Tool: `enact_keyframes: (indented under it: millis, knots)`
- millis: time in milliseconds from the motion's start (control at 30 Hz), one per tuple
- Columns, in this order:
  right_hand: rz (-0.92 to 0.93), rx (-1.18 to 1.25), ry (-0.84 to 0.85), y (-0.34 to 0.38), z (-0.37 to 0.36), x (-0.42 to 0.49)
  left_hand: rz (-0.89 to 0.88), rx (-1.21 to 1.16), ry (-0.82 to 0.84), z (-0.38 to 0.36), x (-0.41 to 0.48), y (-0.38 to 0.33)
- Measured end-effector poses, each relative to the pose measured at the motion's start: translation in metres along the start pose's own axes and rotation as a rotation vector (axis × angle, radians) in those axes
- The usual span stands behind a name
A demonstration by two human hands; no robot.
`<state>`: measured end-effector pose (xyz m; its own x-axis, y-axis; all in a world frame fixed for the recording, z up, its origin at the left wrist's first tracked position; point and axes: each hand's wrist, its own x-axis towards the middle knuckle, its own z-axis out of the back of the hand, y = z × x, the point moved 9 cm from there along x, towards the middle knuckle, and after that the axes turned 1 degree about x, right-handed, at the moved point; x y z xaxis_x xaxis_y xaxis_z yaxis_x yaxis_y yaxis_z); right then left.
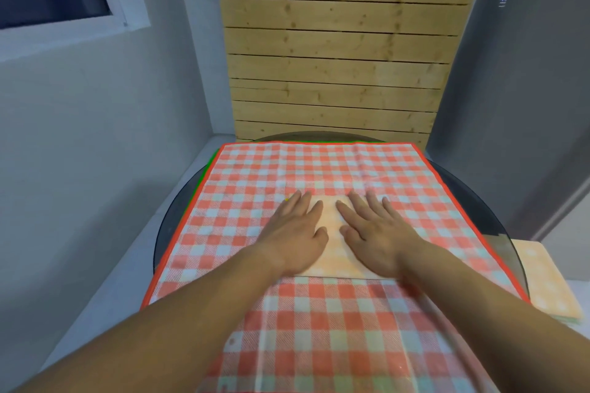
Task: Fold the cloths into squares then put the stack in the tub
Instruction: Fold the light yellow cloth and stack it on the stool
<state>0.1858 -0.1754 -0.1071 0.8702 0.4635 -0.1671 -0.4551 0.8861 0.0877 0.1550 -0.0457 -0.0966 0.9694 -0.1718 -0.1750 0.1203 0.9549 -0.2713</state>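
Observation:
A folded pale orange checked cloth point(333, 242) lies flat in the middle of a large red-and-white checked cloth point(319, 169) spread over the round glass table point(498, 226). My left hand point(295, 233) presses flat on the folded cloth's left side, fingers straight and spread. On its right side my right hand point(372, 230) presses flat in the same way. Most of the folded cloth is hidden under my hands. No tub is in view.
More folded pale orange cloth point(546, 281) lies at the right, beyond the table's edge. A green edge point(204, 169) peeks out under the red cloth at the left. A wooden slat panel point(335, 57) stands behind the table, with grey walls either side.

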Motion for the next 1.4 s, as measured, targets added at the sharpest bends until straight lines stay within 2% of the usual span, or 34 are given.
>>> enact_keyframes:
  millis: [100,167,233,300,367,500,600,767,933,1133,1400]
  knots:
    - [0.001,0.066,-0.006,-0.001,0.002,-0.001,0.004,-0.049,-0.006,0.003,-0.003,-0.001]
    - [-0.005,0.214,-0.035,-0.003,0.009,-0.006,0.031,-0.167,-0.062,0.007,-0.008,0.003]
    - [-0.052,0.398,-0.117,-0.01,0.023,-0.013,0.093,-0.279,-0.158,0.015,-0.013,0.009]
    - [-0.127,0.431,-0.26,-0.02,0.04,-0.021,0.173,-0.316,-0.254,0.024,-0.02,0.017]
    - [-0.228,0.438,-0.331,-0.029,0.051,-0.029,0.251,-0.335,-0.274,0.028,-0.026,0.022]
    - [-0.345,0.571,-0.187,-0.033,0.04,-0.044,0.346,-0.465,-0.198,0.022,-0.03,0.029]
    - [-0.354,0.608,-0.146,-0.031,0.036,-0.053,0.354,-0.59,-0.168,0.021,-0.034,0.028]
    - [-0.416,0.888,-0.137,-0.037,0.036,-0.06,0.351,-0.818,-0.175,0.02,-0.041,0.021]
    - [-0.436,0.965,-0.118,-0.041,0.036,-0.066,0.354,-0.931,-0.204,0.022,-0.044,0.014]
    - [-0.429,0.952,-0.162,-0.048,0.035,-0.071,0.4,-1.054,-0.179,0.018,-0.044,0.011]
    - [-0.402,1.004,-0.359,-0.073,0.045,-0.103,0.222,-1.04,-0.202,0.015,-0.041,-0.031]
